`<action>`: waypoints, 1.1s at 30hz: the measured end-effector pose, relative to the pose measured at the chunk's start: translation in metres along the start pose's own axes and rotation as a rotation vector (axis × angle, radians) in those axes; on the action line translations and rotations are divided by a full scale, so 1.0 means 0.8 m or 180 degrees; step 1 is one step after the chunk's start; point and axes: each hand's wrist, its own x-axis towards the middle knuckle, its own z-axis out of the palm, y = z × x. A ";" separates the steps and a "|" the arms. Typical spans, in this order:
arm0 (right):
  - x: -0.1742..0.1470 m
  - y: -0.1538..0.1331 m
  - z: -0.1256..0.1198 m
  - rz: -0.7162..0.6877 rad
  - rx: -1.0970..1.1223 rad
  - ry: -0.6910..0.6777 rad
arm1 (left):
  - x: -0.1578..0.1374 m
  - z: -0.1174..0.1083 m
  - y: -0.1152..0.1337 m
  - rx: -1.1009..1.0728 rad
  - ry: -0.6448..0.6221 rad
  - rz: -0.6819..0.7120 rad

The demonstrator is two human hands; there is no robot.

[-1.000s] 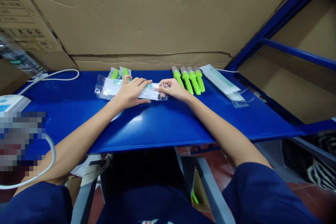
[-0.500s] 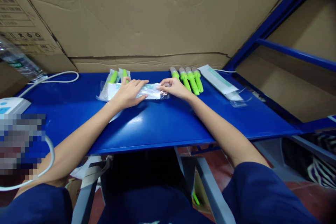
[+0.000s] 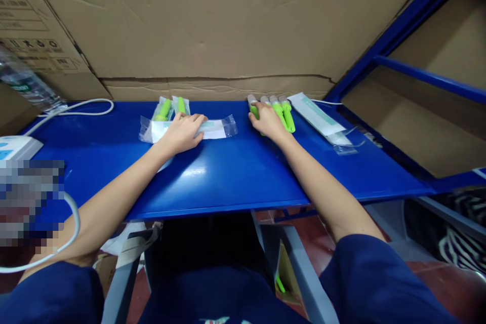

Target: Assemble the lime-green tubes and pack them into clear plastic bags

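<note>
One plastic packet (image 3: 216,129), long axis sideways

The glossy blue tabletop (image 3: 235,177) carries slim lime-green plastic tools (image 3: 289,120) with greyish tips at one o'clock, and a long flat packet (image 3: 318,115), white banded pale green, at two. Brown cardboard sheeting (image 3: 201,25) spans twelve; black-and-white zebra-striped material (image 3: 463,249), four.

The right hand (image 3: 269,120) has left the clear bag's (image 3: 216,130) right end — now uncovered mid-frame — and moved onto the green tools (image 3: 289,117), just right of centre.
</note>
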 end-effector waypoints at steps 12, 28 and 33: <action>0.005 -0.006 -0.014 -0.0103 0.0067 0.0114 | 0.000 -0.004 0.001 0.0014 0.0112 -0.0383; -0.007 -0.015 -0.016 -0.0947 -0.0428 -0.0729 | 0.001 -0.001 -0.002 0.0092 0.0190 -0.0534; -0.009 -0.022 -0.016 -0.0973 -0.0188 -0.0589 | 0.001 0.002 -0.004 0.0024 0.0244 -0.0494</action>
